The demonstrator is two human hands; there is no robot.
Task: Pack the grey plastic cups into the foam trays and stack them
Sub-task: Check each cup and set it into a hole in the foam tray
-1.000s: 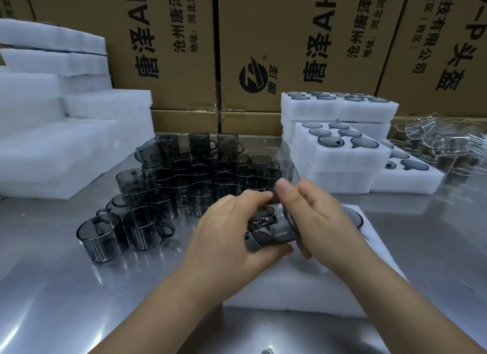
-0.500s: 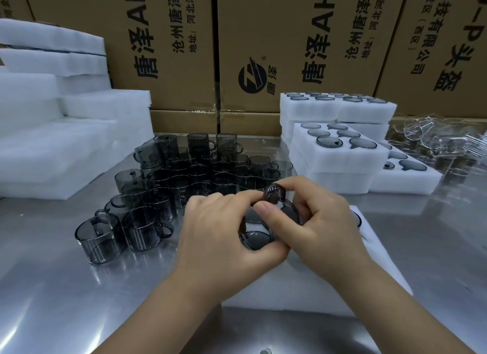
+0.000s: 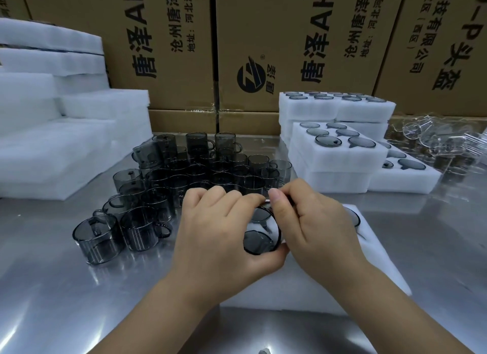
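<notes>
1. At the left edge of the frame we see a pile of white foam blocks (image 3: 66, 143) lying on the metal table (image 3: 66, 301).
2. Just right of it, in the centre left, many loose grey cups (image 3: 163, 185) stand close together on the table.
3. Below the centre, the left hand (image 3: 218, 235) grips one grey cup (image 3: 259, 237): the fingers curl over it and the thumb presses from below. The cup is tipped, with a round end facing us.
4. The right hand (image 3: 316, 230) pinches the upper edge of the same cup between thumb and forefinger.
5. Under both hands lies a foam tray (image 3: 382, 272). We cannot tell if the held cup touches it. A second cup (image 3: 353, 218) sits in a hole of the tray, just right of the right hand.
6. In the upper right, filled foam trays (image 3: 340, 166) are stacked in several piles.
7. At the far right edge lie clear plastic parts (image 3: 442, 145).
8. Cardboard boxes (image 3: 290, 37) fill the whole top of the frame.
</notes>
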